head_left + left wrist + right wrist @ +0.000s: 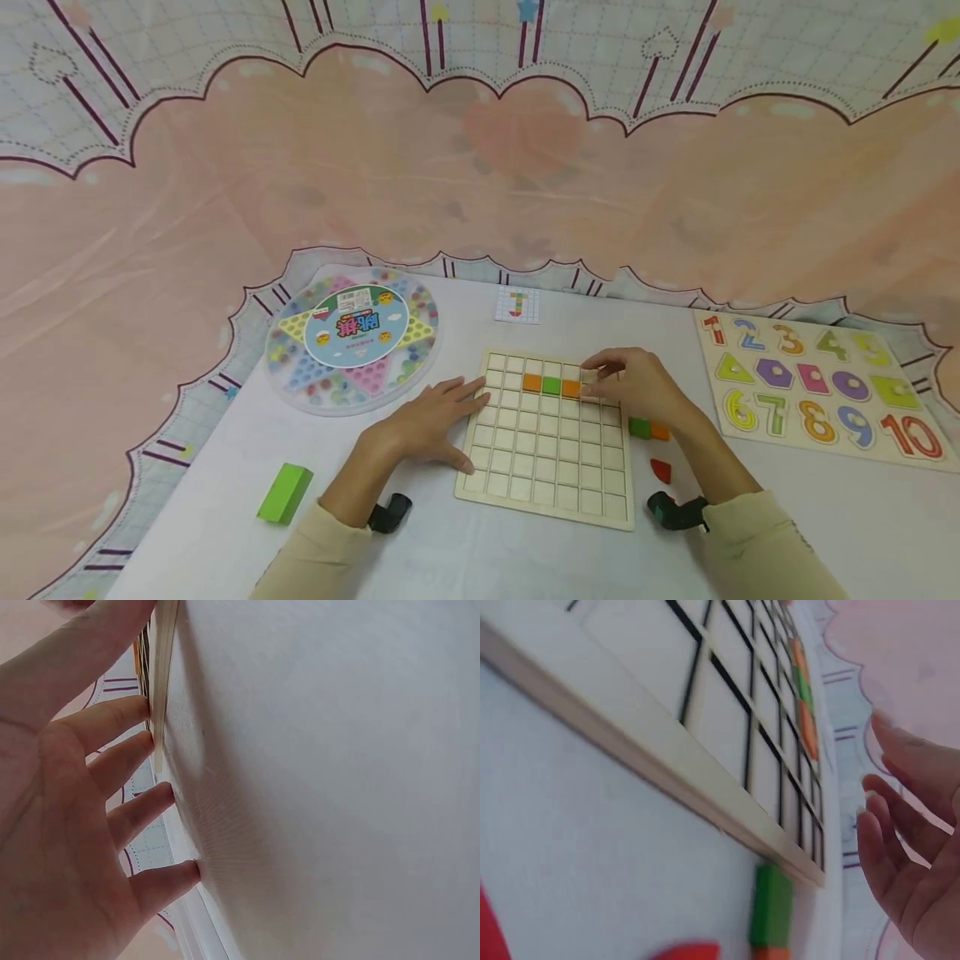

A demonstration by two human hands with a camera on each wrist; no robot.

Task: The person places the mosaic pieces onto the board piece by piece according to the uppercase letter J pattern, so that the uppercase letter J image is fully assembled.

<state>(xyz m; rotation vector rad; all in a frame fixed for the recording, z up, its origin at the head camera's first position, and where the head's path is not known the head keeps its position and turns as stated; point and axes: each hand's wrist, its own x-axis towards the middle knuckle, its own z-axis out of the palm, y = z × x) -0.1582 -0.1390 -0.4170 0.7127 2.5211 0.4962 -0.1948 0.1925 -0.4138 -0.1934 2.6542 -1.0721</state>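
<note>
A wooden grid board point(543, 500) lies on the white table. Along an upper row sit an orange block point(532, 382), a green block point(551, 386) and another orange block point(571, 389). My left hand point(423, 421) rests spread at the board's left edge; in the left wrist view its straight fingers point(124, 761) touch the edge and the tabletop. Above the board's upper right part is my right hand point(637, 383), close to the right-hand orange block. In the right wrist view that hand point(915, 847) has loosely bent fingers with nothing between them.
Right of the board lie a green block point(640, 427), an orange block point(660, 431) and a red piece point(661, 471). A pattern card point(528, 306) lies behind it. A round Chinese checkers set point(356, 337), a number puzzle point(825, 383) and a green box point(285, 493) lie around.
</note>
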